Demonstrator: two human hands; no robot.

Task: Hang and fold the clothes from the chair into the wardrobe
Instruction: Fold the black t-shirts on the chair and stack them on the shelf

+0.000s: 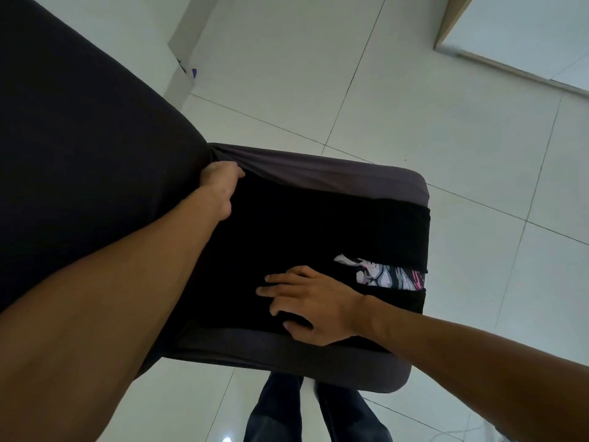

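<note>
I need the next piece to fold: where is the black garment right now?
In the head view the black garment lies flat on the chair seat at centre frame, with the left hand at its far-left corner and the right hand on its near edge.

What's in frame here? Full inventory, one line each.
black folded garment with a pink and white print: 1, black, lying flat on the chair seat; print shows at its right edge.
dark grey fabric-covered chair: 1, dark grey, centre; its backrest fills the upper left.
white tiled floor: white, all around the chair.
pale panel with a tan edge: 1, top right corner; cannot tell what it is.
dark trouser legs: 2, dark blue, bottom centre below the seat.
left hand: 1, gripping the garment's far left corner.
right hand: 1, fingers spread flat on the garment's near edge.
</note>
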